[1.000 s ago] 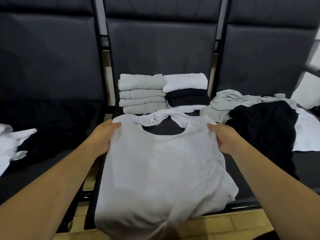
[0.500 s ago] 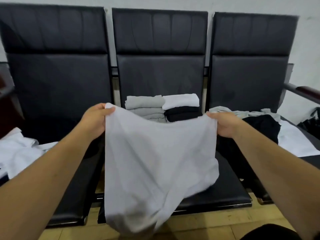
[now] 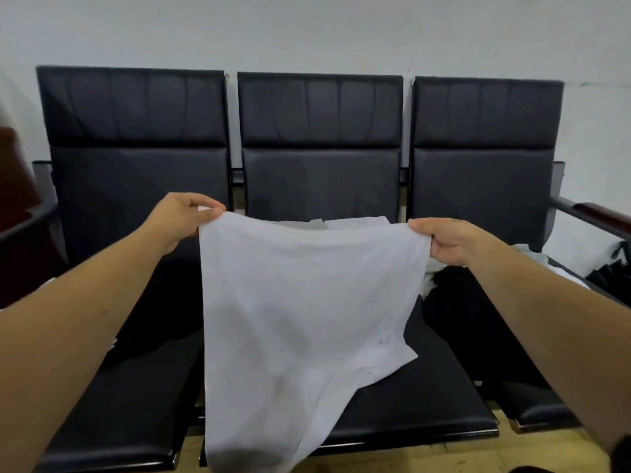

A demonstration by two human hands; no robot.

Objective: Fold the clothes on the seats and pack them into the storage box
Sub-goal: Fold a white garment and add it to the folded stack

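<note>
I held the white shirt up in front of me over the middle seat, stretched wide between both hands. My left hand pinched its upper left corner, thumb on top and fingers curled beneath the cloth. My right hand gripped the upper right corner, with the fingers folded round the edge. The top hem sagged a little between the two grips. The body of the shirt hung down from there; its lower right part lay on the cushion, and the rest trailed over the seat's front edge toward the wooden floor. Just above the hem I could see the top of the folded pile at the back of the same seat; the shirt hid the rest of it. On the right seat, a loose black garment lay heaped just beside the shirt, with some pale clothes behind my right wrist. A dark wooden armrest stood past them, and the three black seat backs stood against a white wall.
</note>
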